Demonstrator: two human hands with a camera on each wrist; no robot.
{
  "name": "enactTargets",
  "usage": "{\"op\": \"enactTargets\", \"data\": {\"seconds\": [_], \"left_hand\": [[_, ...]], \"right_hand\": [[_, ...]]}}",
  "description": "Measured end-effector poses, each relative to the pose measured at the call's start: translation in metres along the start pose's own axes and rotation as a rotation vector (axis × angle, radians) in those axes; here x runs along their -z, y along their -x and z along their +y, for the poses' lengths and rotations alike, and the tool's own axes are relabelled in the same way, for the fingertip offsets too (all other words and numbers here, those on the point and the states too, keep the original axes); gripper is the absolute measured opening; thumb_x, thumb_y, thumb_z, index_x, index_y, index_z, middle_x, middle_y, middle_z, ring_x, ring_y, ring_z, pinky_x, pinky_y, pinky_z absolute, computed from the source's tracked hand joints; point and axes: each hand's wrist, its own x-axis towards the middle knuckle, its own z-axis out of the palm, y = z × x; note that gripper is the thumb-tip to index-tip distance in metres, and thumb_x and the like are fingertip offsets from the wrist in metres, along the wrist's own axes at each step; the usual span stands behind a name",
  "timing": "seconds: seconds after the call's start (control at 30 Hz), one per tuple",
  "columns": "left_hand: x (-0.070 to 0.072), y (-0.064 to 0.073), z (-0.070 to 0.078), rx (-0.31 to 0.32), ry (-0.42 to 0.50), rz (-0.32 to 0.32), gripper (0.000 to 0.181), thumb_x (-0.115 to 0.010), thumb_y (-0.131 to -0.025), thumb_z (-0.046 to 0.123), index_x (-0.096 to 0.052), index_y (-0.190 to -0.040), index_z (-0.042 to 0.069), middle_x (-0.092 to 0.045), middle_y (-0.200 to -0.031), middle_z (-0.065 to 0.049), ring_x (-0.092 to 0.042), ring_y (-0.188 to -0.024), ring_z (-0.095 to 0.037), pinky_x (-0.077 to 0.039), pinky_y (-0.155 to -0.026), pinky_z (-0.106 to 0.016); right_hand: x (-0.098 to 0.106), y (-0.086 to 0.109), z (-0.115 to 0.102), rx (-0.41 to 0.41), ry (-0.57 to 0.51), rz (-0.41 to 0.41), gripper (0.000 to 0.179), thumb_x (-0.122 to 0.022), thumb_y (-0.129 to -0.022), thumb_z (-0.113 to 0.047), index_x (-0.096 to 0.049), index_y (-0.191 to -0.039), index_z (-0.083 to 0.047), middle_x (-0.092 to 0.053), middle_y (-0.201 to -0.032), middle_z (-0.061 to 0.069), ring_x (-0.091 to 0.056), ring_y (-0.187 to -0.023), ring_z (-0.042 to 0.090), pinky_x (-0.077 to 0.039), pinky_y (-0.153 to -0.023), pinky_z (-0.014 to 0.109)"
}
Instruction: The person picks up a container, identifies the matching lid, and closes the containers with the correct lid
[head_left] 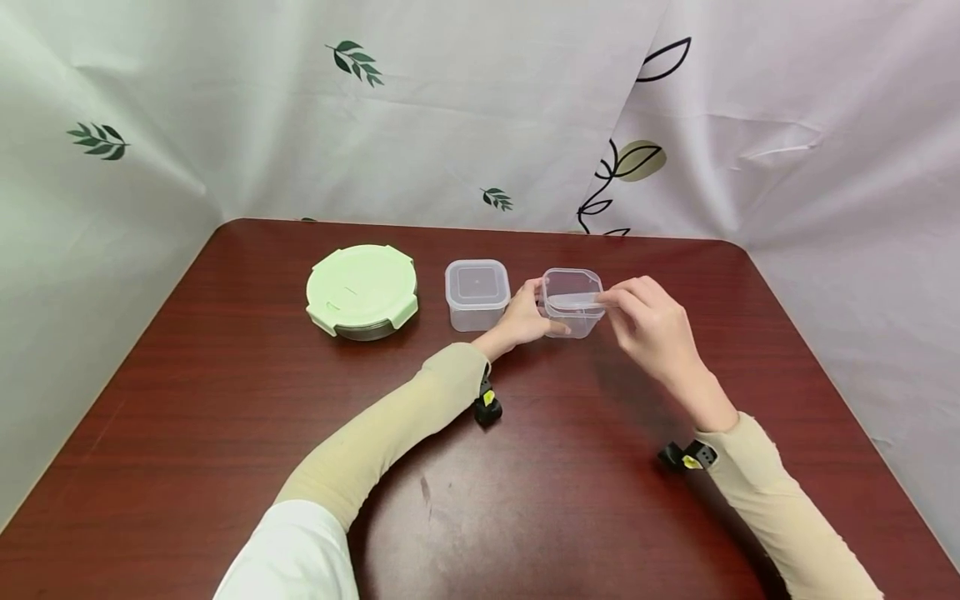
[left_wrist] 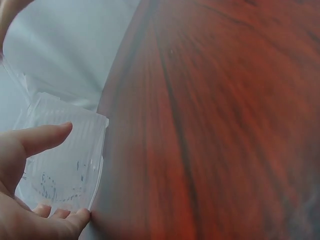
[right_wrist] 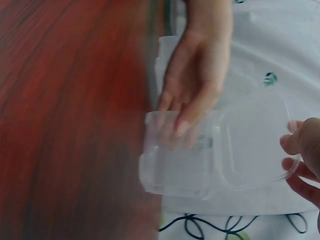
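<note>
A small clear plastic container [head_left: 582, 326] stands on the table right of centre. My left hand [head_left: 522, 319] holds its left side, thumb at the front and the other fingers behind. In the left wrist view that hand [left_wrist: 25, 165] spans the ribbed wall of the container [left_wrist: 89, 145]. The container's clear lid [head_left: 573, 301] is tilted over its opening, its edge pinched by my right hand [head_left: 654, 329]. The right wrist view shows the lid [right_wrist: 255, 140] raised off the container, with right fingertips [right_wrist: 294, 145] on its outer edge.
A second clear container [head_left: 477, 293] with its lid on stands just left of my left hand. Further left is a round container with a pale green clip lid [head_left: 362, 285]. White patterned cloth [head_left: 450, 108] hangs behind the dark red table [head_left: 510, 500].
</note>
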Motion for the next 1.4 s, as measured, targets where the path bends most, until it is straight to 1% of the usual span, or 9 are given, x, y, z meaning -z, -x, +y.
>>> {"op": "enactTargets", "data": {"seconds": [0.13, 0.23, 0.37, 0.43, 0.57, 0.7, 0.8, 1.03, 1.4], "left_hand": [[-0.001, -0.001, 0.0, 0.007, 0.001, -0.017, 0.094, -0.083, -0.072, 0.01, -0.028, -0.148, 0.003, -0.043, -0.142, -0.015, -0.055, -0.119, -0.025, -0.046, -0.102, -0.032], [-0.001, -0.001, 0.0, 0.008, 0.008, -0.021, 0.095, -0.083, -0.072, 0.009, -0.027, -0.148, 0.002, -0.043, -0.143, -0.015, -0.057, -0.116, -0.026, -0.046, -0.1, -0.032], [0.0, -0.001, -0.001, 0.002, -0.001, -0.016, 0.095, -0.083, -0.071, 0.009, -0.028, -0.147, 0.002, -0.044, -0.141, -0.016, -0.058, -0.114, -0.027, -0.047, -0.099, -0.031], [0.0, -0.001, -0.001, -0.008, -0.009, -0.014, 0.095, -0.083, -0.071, 0.009, -0.028, -0.147, 0.001, -0.044, -0.141, -0.017, -0.058, -0.113, -0.027, -0.048, -0.098, -0.03], [0.001, -0.001, -0.001, -0.023, -0.018, -0.026, 0.094, -0.083, -0.072, 0.009, -0.027, -0.147, 0.001, -0.043, -0.141, -0.018, -0.057, -0.115, -0.027, -0.048, -0.098, -0.031], [0.001, -0.001, -0.001, -0.027, -0.022, -0.042, 0.093, -0.082, -0.073, 0.009, -0.026, -0.147, 0.001, -0.042, -0.141, -0.018, -0.056, -0.118, -0.027, -0.047, -0.1, -0.033], [0.002, 0.0, -0.001, -0.026, -0.021, -0.046, 0.093, -0.082, -0.074, 0.01, -0.026, -0.147, 0.001, -0.042, -0.14, -0.018, -0.055, -0.119, -0.027, -0.047, -0.1, -0.033], [0.001, 0.0, -0.002, -0.018, 0.008, -0.055, 0.093, -0.081, -0.074, 0.009, -0.025, -0.147, 0.001, -0.043, -0.139, -0.017, -0.057, -0.116, -0.027, -0.048, -0.099, -0.033], [0.002, 0.002, -0.002, -0.011, -0.032, -0.059, 0.094, -0.081, -0.075, 0.012, -0.023, -0.148, 0.002, -0.043, -0.139, -0.016, -0.054, -0.12, -0.026, -0.047, -0.101, -0.034]], "right_hand": [[-0.007, 0.005, 0.004, 0.028, 0.014, 0.006, 0.017, -0.062, -0.079, 0.007, -0.071, -0.086, -0.006, -0.067, -0.084, 0.009, -0.059, -0.079, 0.026, -0.049, -0.069, 0.037], [-0.01, 0.009, 0.006, 0.071, 0.024, -0.001, 0.02, -0.062, -0.076, 0.008, -0.071, -0.087, -0.006, -0.066, -0.083, 0.008, -0.059, -0.079, 0.026, -0.051, -0.067, 0.038], [-0.014, 0.015, 0.009, 0.13, 0.051, -0.051, 0.02, -0.064, -0.077, 0.006, -0.072, -0.091, -0.006, -0.067, -0.086, 0.006, -0.06, -0.08, 0.025, -0.052, -0.067, 0.038], [-0.015, 0.018, 0.01, 0.135, 0.062, -0.089, 0.018, -0.068, -0.078, 0.003, -0.072, -0.093, -0.006, -0.068, -0.089, 0.006, -0.061, -0.082, 0.024, -0.053, -0.068, 0.037], [-0.016, 0.023, 0.011, 0.113, 0.067, -0.148, 0.016, -0.074, -0.08, -0.004, -0.072, -0.095, -0.007, -0.068, -0.093, 0.005, -0.061, -0.088, 0.023, -0.055, -0.07, 0.037], [-0.018, 0.023, 0.013, 0.104, 0.061, -0.156, 0.016, -0.075, -0.08, -0.005, -0.072, -0.096, -0.007, -0.068, -0.094, 0.005, -0.061, -0.09, 0.022, -0.055, -0.071, 0.038], [-0.019, 0.023, 0.015, 0.097, 0.049, -0.162, 0.017, -0.074, -0.081, -0.004, -0.072, -0.097, -0.007, -0.068, -0.095, 0.005, -0.061, -0.09, 0.022, -0.055, -0.071, 0.038], [-0.023, 0.021, 0.016, 0.095, 0.028, -0.165, 0.025, -0.074, -0.076, 0.004, -0.072, -0.098, -0.007, -0.068, -0.096, 0.005, -0.06, -0.09, 0.022, -0.055, -0.068, 0.04], [-0.023, 0.017, 0.018, 0.075, 0.043, -0.218, 0.027, -0.072, -0.078, 0.005, -0.072, -0.102, -0.007, -0.069, -0.099, 0.006, -0.059, -0.092, 0.023, -0.055, -0.07, 0.041]]}}
